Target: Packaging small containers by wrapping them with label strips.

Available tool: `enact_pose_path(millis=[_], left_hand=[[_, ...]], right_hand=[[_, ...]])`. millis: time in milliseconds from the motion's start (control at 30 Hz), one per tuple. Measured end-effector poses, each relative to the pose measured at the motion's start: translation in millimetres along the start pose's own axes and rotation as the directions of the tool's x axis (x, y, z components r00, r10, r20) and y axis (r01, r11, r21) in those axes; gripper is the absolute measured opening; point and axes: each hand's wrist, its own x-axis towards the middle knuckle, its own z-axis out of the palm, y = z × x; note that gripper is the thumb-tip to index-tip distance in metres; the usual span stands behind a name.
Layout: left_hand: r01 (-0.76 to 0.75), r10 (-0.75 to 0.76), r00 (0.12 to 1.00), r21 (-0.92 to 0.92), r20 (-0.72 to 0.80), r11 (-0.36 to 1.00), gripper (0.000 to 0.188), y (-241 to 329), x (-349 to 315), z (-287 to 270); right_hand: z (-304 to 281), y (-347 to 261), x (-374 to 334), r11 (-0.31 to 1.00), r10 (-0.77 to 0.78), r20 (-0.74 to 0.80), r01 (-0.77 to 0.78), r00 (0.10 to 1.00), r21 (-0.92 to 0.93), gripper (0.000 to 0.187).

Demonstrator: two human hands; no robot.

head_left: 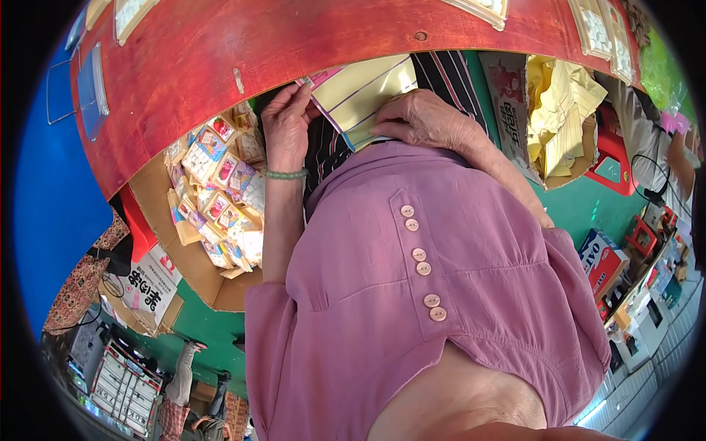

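On my lap lies a pale yellow printed card sheet (364, 94) with dark crease lines and a purple edge, partly under the red table's rim. My left hand (287, 117), with a green bead bracelet at the wrist, pinches the sheet's pink-and-purple left corner. Curled over its near right edge is my right hand (426, 117); the fingertips are partly hidden. To the left, close by my left forearm, a cardboard box (195, 275) holds many small filled packs (220, 173) with colourful printed card.
The red tabletop (294, 33) curves across the front, with clear-lidded packs (596, 33) along it. An open carton at the right holds crumpled yellow sheets (562, 110). Beside it stands a red stool (612, 165). Another person's arm (680, 162) shows at the far right.
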Motion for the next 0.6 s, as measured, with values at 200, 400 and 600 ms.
enact_pose_path(millis=[200,400,600], left_hand=[[-0.007,0.006,0.996,0.020,0.091,1.000,0.010,10.7,-15.4,5.1],[-0.051,0.010,0.985,0.239,0.170,0.970,0.010,21.3,-29.0,18.0],[-0.160,0.100,0.978,0.355,0.181,0.921,0.013,19.5,-32.5,31.3]], right_hand=[[-0.8,1.8,-4.2,0.997,0.005,0.006,-0.005,1.000,-0.071,0.021],[-16.8,-27.5,-2.0,0.998,-0.062,-0.102,0.059,0.993,-0.036,0.016],[-21.2,-33.6,15.9,0.992,-0.085,-0.368,0.112,0.926,0.053,0.012]])
